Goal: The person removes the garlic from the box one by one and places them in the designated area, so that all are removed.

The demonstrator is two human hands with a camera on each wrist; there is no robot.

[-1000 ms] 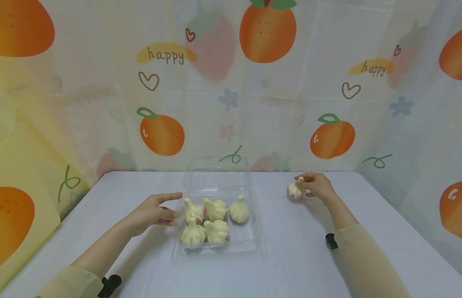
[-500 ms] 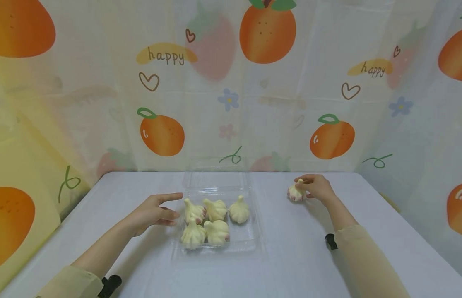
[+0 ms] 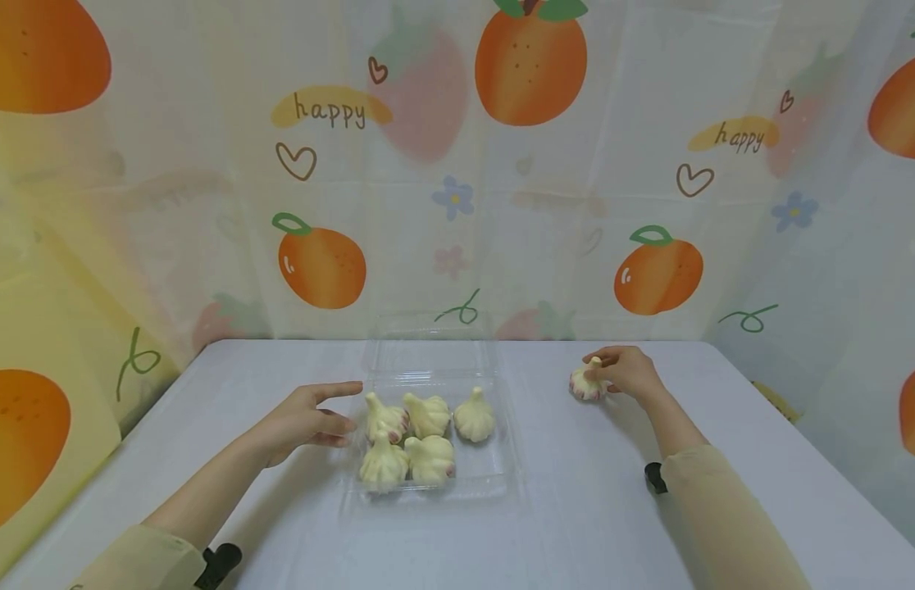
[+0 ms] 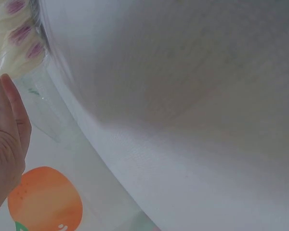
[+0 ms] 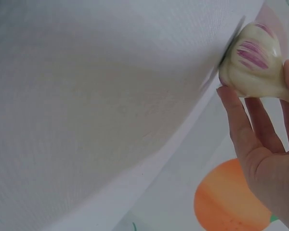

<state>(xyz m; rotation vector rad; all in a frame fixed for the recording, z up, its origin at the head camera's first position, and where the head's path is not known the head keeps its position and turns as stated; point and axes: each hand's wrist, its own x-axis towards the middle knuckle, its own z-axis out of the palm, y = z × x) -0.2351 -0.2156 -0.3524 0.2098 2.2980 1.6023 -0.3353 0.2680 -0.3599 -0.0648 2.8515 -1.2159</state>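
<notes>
A clear plastic clamshell box (image 3: 502, 459) with several garlic bulbs (image 3: 431, 460) in its base stands mid-table, lid raised at the back. My left hand (image 3: 306, 422) is at the box's left side, index finger straight and the others relaxed. In the left wrist view its fingertips (image 4: 7, 82) lie close to a purple-streaked bulb behind the plastic; contact cannot be told. On the right, my right hand (image 3: 630, 373) holds a single purple-streaked garlic bulb (image 3: 586, 383) between fingers and thumb. The right wrist view has this bulb (image 5: 253, 62) at the table surface, neck toward the palm.
The table (image 3: 280, 533) has a white cover. Behind it hangs a printed curtain (image 3: 457, 246) close to the far table edge. The box's transparent lid (image 3: 431, 352) leans up near that curtain. Black straps (image 3: 655, 478) sit at both sleeves.
The right hand and its garlic bulb have shifted very slightly down and toward the person. Left hand, box and the other bulbs look unchanged.
</notes>
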